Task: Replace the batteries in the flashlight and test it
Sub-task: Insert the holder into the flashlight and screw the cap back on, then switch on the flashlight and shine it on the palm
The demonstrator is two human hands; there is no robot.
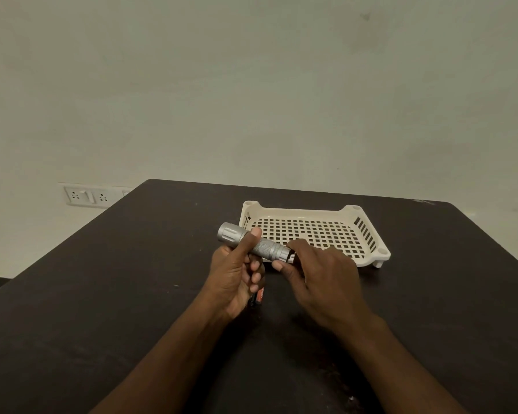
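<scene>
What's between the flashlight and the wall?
In the head view, the white plastic basket sits on the dark table behind the flashlight; past it the tabletop is bare.

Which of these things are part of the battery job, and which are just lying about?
Part of the job:
flashlight, gripped by the left hand
its tail end, worked by the right hand
battery on the table

Just lying about:
white basket
wall sockets

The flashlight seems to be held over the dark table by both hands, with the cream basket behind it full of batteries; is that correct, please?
Not quite: the head view shows the cream basket holding nothing. The flashlight is indeed held over the dark table by the left hand and right hand.
</scene>
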